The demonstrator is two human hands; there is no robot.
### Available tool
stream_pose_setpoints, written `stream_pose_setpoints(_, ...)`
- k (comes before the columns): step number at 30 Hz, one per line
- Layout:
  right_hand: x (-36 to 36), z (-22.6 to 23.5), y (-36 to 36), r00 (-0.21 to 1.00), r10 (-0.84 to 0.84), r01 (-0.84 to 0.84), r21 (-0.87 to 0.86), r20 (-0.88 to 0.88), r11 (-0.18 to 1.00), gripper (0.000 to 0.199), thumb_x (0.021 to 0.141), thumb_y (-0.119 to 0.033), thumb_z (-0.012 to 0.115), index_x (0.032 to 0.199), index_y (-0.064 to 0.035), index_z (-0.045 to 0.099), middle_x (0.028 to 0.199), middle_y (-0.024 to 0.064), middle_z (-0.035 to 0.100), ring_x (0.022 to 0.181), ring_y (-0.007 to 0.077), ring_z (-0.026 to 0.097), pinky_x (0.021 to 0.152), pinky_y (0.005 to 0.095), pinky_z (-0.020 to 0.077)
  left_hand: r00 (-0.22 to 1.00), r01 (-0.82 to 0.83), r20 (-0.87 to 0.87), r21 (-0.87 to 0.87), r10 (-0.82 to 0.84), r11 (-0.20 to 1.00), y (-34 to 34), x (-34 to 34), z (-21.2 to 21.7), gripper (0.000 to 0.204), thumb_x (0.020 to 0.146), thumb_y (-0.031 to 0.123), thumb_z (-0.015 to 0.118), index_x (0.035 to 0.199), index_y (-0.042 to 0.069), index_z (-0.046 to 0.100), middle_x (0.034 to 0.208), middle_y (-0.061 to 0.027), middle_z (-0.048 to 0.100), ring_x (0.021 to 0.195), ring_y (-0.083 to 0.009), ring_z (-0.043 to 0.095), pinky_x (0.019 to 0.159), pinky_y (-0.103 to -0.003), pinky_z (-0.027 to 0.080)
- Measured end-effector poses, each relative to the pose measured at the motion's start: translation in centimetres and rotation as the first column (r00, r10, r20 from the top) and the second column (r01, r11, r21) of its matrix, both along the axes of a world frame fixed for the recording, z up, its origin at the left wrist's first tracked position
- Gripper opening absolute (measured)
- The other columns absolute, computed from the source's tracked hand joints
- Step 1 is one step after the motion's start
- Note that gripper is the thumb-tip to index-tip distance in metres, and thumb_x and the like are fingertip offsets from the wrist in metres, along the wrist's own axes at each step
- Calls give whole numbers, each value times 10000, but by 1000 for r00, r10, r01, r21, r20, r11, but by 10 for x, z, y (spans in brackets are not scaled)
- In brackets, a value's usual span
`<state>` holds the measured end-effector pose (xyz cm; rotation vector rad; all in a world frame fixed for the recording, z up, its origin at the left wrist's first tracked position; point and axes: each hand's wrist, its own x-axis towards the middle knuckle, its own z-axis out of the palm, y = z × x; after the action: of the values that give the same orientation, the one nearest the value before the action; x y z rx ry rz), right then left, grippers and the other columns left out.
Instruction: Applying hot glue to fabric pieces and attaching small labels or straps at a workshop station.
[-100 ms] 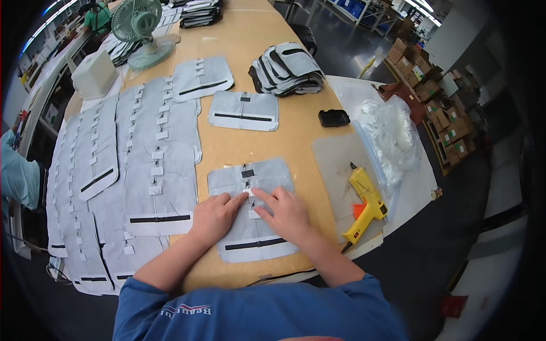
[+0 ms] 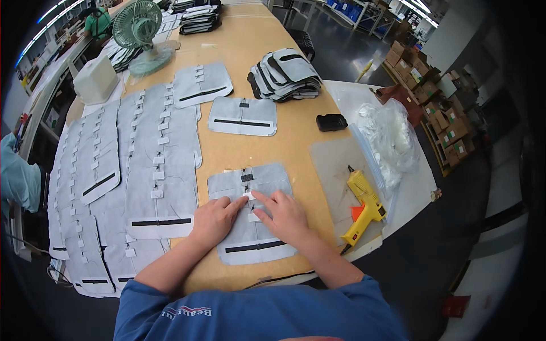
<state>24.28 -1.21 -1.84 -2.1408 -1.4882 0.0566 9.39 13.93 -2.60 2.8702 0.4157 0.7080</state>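
Note:
A grey fabric panel (image 2: 238, 233) with a black strip along its near edge lies flat in front of me. Small white tags run down its middle, with thin dark wires or threads beside them. My left hand (image 2: 215, 220) rests on the panel, its index fingertip touching the upper white tag (image 2: 248, 195). From the other side, my right hand (image 2: 284, 217) presses the same tag with its index finger, thumb spread toward the lower white tag (image 2: 253, 217). Neither hand grips anything. Fingertips partly cover the upper tag.
Overlapping tagged panels (image 2: 162, 210) cover the table's left side. Two more panels and a stack of panels (image 2: 287, 74) lie farther back. At right are a yellow glue gun (image 2: 364, 204), a black case (image 2: 331, 122) and a clear plastic bag (image 2: 389, 133). A fan (image 2: 138, 25) stands far left.
The whole view has shifted slightly. Both hands keep their places on the panel, fingertips still at the upper white tag.

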Motion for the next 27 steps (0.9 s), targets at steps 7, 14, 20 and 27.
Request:
stream_pose_setpoints(7,1,-4,-1,1000,15,-15,17,17,1000,400,893,-350,660,1278,-245,632,875,41,531,767,245,580,682,386,494,1000,9,3,30,-9,1000,-1,1,4,355,775,150,706,1115,255,708,679,16,514,578,-174,584,480,-313,468)
stream_pose_setpoints(14,-2,-2,-2,999,-30,28,48,40,998,396,885,-378,665,1244,-210,661,856,40,534,763,242,590,684,386,500,996,62,-61,46,-60,997,-3,-2,9,391,800,169,667,1187,222,668,733,0,530,623,-175,603,509,-324,488)
stream_pose_setpoints(20,0,-11,-1,999,0,-2,43,53,999,550,899,-399,648,1393,-195,520,903,54,578,793,270,605,697,400,501,999,-5,-45,-2,5,1000,-7,-5,24,309,845,198,686,1153,215,676,693,-31,520,617,-165,594,538,-313,484)
stream_pose_setpoints(27,19,-4,-15,851,-72,225,236,-520,945,579,928,-322,643,1429,-105,450,876,80,567,788,217,587,719,352,493,994,9,29,-982,-106,-187,-30,-47,67,351,1022,384,456,1129,100,632,695,80,337,578,-47,279,522,-213,247)
